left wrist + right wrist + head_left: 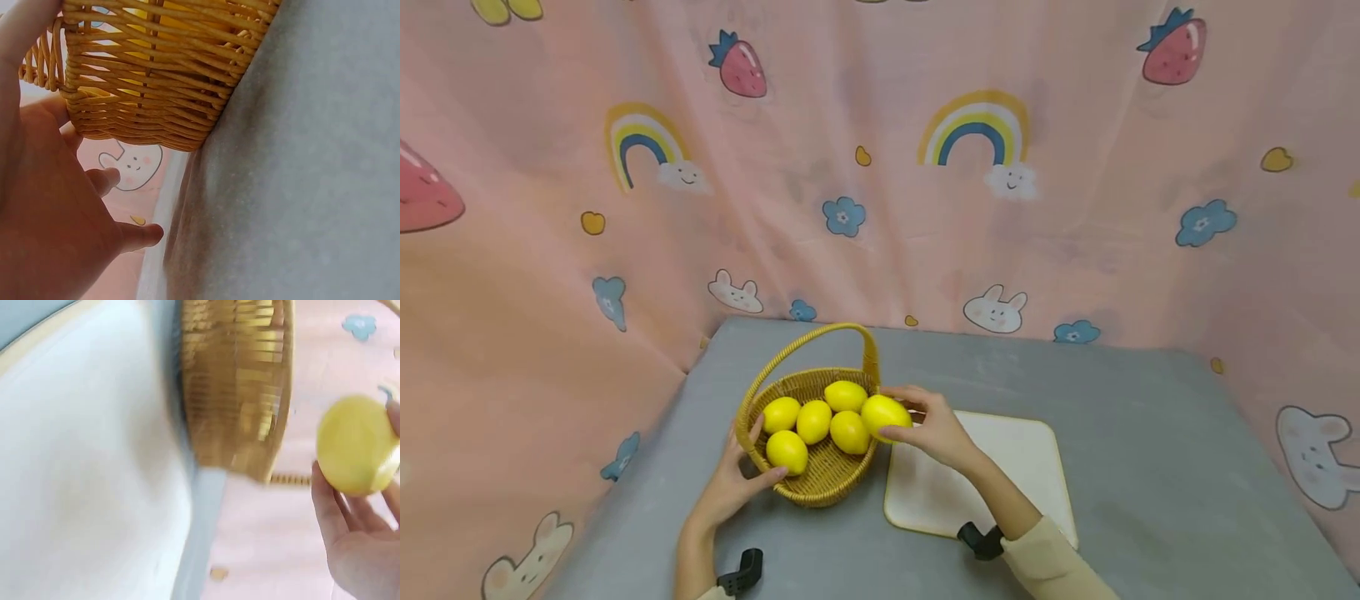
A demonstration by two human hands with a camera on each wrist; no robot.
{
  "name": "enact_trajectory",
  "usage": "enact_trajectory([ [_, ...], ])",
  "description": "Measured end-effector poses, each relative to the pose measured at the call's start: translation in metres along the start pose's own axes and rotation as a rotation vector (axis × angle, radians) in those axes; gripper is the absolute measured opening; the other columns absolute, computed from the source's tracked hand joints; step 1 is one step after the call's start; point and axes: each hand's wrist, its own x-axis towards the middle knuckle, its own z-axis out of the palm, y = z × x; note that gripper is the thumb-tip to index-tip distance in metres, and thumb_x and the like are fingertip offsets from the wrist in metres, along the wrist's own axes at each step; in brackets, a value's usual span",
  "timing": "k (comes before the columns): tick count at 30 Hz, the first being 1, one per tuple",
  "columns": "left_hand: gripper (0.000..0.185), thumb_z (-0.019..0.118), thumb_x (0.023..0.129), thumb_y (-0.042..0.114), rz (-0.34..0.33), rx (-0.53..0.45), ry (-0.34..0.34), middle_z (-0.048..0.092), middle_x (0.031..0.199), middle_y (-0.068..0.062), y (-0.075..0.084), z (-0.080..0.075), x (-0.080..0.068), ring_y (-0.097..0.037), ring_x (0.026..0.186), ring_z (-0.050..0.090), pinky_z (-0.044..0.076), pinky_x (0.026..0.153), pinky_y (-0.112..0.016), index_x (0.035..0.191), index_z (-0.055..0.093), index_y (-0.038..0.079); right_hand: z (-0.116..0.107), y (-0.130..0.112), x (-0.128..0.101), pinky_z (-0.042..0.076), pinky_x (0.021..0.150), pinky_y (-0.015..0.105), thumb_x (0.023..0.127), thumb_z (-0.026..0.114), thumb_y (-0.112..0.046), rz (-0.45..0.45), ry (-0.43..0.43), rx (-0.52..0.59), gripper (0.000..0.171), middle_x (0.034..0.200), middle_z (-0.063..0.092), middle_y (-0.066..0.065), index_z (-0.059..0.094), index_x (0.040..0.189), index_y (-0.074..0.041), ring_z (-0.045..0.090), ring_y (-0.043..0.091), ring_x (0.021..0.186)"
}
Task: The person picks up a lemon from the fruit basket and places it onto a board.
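Observation:
A yellow lemon is held between the thumb and fingers of my right hand, at the right rim of a wicker basket. In the right wrist view that lemon appears raised beside the basket wall. Several other lemons lie inside the basket. My left hand grips the basket's left rim near the foot of its arched handle. The left wrist view has the left hand against the woven side, with some fingers spread below it.
Right of the basket, a white board with a yellowish edge lies on the grey table, partly under the right forearm. A pink printed curtain hangs behind and at both sides. Each wrist wears a black device.

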Motion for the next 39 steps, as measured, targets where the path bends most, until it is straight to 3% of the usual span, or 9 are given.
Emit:
enact_trajectory([
  [6, 0.087, 0.075, 0.08, 0.02, 0.021, -0.004, -0.005, -0.009, 0.156, -0.006, 0.002, 0.0, -0.002, -0.039, 0.139, -0.012, 0.004, 0.097, -0.075, 0.15, 0.024, 0.022, -0.051, 0.014, -0.037, 0.052, 0.081, 0.028, 0.079, 0.077, -0.019, 0.122, 0.21, 0.019, 0.051, 0.125, 0.055, 0.014, 0.059, 0.125, -0.006, 0.058, 0.03, 0.103],
  [10, 0.087, 0.075, 0.08, 0.012, 0.056, -0.03, -0.011, -0.004, 0.157, -0.003, 0.012, 0.001, -0.003, -0.038, 0.139, -0.01, 0.003, 0.097, -0.074, 0.15, 0.023, 0.015, -0.083, 0.025, -0.064, 0.052, 0.076, 0.023, 0.082, 0.074, -0.021, 0.188, 0.329, -0.08, 0.054, 0.125, 0.054, 0.017, 0.055, 0.13, -0.004, 0.057, 0.033, 0.102],
  [16, 0.084, 0.073, 0.08, 0.008, 0.101, -0.052, -0.012, -0.001, 0.157, -0.013, 0.036, -0.003, -0.009, -0.041, 0.138, -0.009, 0.003, 0.096, -0.075, 0.148, 0.024, 0.001, -0.114, 0.039, -0.09, 0.049, 0.068, 0.021, 0.085, 0.071, -0.024, 0.307, 0.441, -0.219, 0.055, 0.125, 0.051, 0.023, 0.052, 0.132, -0.001, 0.056, 0.034, 0.094],
  [20, 0.084, 0.073, 0.081, 0.009, 0.098, -0.043, -0.018, -0.001, 0.157, -0.011, 0.04, -0.002, -0.009, -0.04, 0.138, -0.01, 0.004, 0.097, -0.074, 0.148, 0.024, 0.002, -0.126, 0.043, -0.1, 0.048, 0.068, 0.021, 0.085, 0.071, -0.023, 0.391, 0.46, -0.26, 0.055, 0.118, 0.051, 0.024, 0.051, 0.131, 0.003, 0.055, 0.033, 0.092],
  [27, 0.088, 0.075, 0.08, 0.014, 0.097, -0.021, -0.014, -0.002, 0.156, 0.007, 0.0, 0.001, 0.0, -0.031, 0.14, -0.01, 0.005, 0.098, -0.073, 0.15, 0.023, 0.019, -0.129, 0.056, -0.111, 0.05, 0.075, 0.035, 0.084, 0.072, -0.017, 0.445, 0.463, -0.315, 0.056, 0.119, 0.051, 0.028, 0.05, 0.129, 0.007, 0.055, 0.036, 0.092],
  [33, 0.088, 0.076, 0.079, 0.011, 0.082, -0.015, -0.015, -0.003, 0.157, 0.0, -0.003, 0.002, 0.001, -0.035, 0.139, -0.01, 0.004, 0.098, -0.073, 0.15, 0.023, 0.015, -0.129, 0.065, -0.112, 0.05, 0.077, 0.043, 0.083, 0.073, -0.019, 0.455, 0.463, -0.382, 0.056, 0.117, 0.053, 0.03, 0.051, 0.128, 0.008, 0.055, 0.037, 0.094],
  [39, 0.088, 0.075, 0.08, 0.013, 0.089, -0.029, -0.02, -0.003, 0.157, 0.007, -0.001, 0.002, 0.001, -0.032, 0.14, -0.011, 0.004, 0.098, -0.073, 0.151, 0.022, 0.018, -0.13, 0.068, -0.11, 0.049, 0.078, 0.048, 0.082, 0.074, -0.022, 0.411, 0.439, -0.45, 0.057, 0.116, 0.051, 0.032, 0.051, 0.124, 0.009, 0.054, 0.04, 0.096],
])
